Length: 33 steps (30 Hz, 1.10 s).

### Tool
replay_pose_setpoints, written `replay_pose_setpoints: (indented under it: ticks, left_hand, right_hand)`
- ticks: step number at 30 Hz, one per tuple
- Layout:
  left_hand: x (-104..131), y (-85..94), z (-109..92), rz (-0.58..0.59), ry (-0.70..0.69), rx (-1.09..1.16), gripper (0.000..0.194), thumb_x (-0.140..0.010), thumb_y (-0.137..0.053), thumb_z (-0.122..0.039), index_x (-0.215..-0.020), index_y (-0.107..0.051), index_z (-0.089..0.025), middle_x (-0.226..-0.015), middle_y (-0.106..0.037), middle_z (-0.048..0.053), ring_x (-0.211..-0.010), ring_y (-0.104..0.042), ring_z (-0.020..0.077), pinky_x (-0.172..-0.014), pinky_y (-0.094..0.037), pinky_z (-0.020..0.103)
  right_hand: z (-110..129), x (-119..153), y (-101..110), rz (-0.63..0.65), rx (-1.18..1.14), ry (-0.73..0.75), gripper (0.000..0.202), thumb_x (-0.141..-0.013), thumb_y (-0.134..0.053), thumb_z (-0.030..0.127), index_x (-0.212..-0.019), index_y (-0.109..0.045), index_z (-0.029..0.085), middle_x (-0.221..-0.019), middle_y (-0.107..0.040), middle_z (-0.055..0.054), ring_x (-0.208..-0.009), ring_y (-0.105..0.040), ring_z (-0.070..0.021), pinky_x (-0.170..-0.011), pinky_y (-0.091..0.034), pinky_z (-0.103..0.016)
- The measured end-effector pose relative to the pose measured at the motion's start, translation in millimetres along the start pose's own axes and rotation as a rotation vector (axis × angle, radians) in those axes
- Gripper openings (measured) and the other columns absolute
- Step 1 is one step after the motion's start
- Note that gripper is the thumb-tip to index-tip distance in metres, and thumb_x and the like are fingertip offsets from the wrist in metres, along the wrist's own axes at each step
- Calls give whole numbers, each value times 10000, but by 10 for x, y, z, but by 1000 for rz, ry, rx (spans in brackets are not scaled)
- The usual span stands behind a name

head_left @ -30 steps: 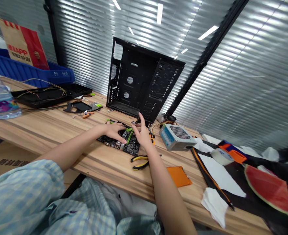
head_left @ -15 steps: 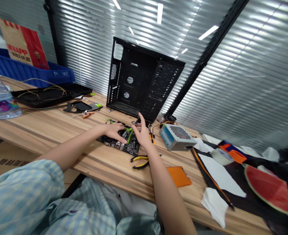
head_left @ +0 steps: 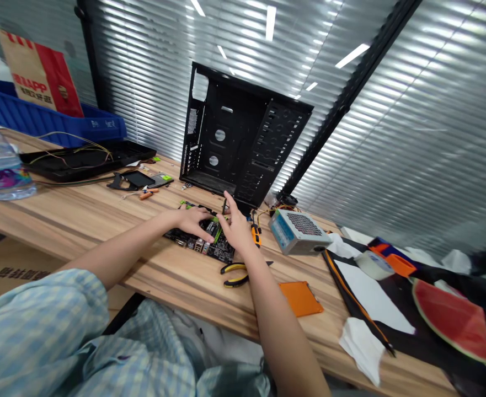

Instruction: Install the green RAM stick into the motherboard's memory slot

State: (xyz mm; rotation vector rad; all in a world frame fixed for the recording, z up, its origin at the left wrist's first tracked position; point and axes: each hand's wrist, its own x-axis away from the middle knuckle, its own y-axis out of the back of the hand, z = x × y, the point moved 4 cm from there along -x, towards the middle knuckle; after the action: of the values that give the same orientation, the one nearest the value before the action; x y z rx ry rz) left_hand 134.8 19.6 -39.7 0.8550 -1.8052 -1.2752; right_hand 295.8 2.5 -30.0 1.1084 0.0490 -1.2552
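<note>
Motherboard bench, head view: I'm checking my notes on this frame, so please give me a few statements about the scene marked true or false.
1. Both hands rest on the motherboard. True: the left hand and right hand lie on it.
2. The computer case lies flat on the table. False: it stands upright behind the motherboard, open side toward the camera.
3. The yellow-handled pliers are held in the right hand. False: they lie on the table, nearer the camera than that hand.
4. The power supply sits right of the motherboard. True.
5. A cut watermelon lies at the far right. True.
</note>
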Motion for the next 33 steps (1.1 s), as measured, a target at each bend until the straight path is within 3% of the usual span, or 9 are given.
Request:
replay_pose_setpoints:
  ticks: [9, 14, 20, 23, 29, 33]
  left_hand:
    - [9, 4, -9, 2, 21, 10, 1074, -581, -539, -868, -1455, -381, -266, -1540, -285, 136, -1384, -260, 392, -1116, -159, 561]
    - [13, 3, -8, 6, 27, 5, 1068, -592, -535, -861, -1462, -370, -264, -1540, -290, 126, -1385, -258, 396, -1122, -155, 553]
    - [-25, -26, 33, 7, 13, -3, 1067, -608, -544, -850, -1457, -378, -224, -1540, -279, 150, -1402, -227, 380, -1126, -148, 549]
    - [-39, -31, 43, 7, -1, -2, 1048, -610, -557, -839, -1440, -405, -218, -1542, -278, 143, -1406, -217, 378, -1126, -156, 550]
    - [0, 1, -8, -4, 0, -11, 1068, -610, -533, -860, -1454, -382, -223, -1532, -303, 142, -1390, -254, 377, -1124, -164, 545]
    - [3, -4, -3, 4, 10, -2, 1079, -595, -530, -870, -1462, -367, -248, -1537, -295, 133, -1391, -252, 381, -1126, -164, 535]
  right_hand:
    - [-455, -12, -28, -99, -266, -188, 737, -898, -510, 371, -1517, -126, 256, -832, -627, -5, -599, -596, -129, -633, -498, -271]
    - [-343, -14, -15, -76, -193, -148, 705, -907, -499, 366, -1514, -153, 277, -892, -642, -21, -637, -587, -133, -657, -496, -274]
    - [85, 10, -48, 19, 59, 45, 612, -913, -463, 289, -1492, -269, 316, -1138, -604, -77, -958, -582, -211, -874, -483, -365]
    - [198, 29, -71, 60, 109, 75, 570, -923, -436, 288, -1476, -307, 337, -1190, -579, -77, -1018, -567, -229, -911, -473, -386]
    - [58, 4, -14, 12, 19, 29, 629, -918, -459, 290, -1504, -232, 293, -1142, -602, -85, -965, -577, -207, -913, -464, -375]
    - [-214, -17, -12, -45, -110, -95, 685, -909, -490, 331, -1516, -178, 280, -955, -634, -51, -770, -600, -169, -769, -501, -321]
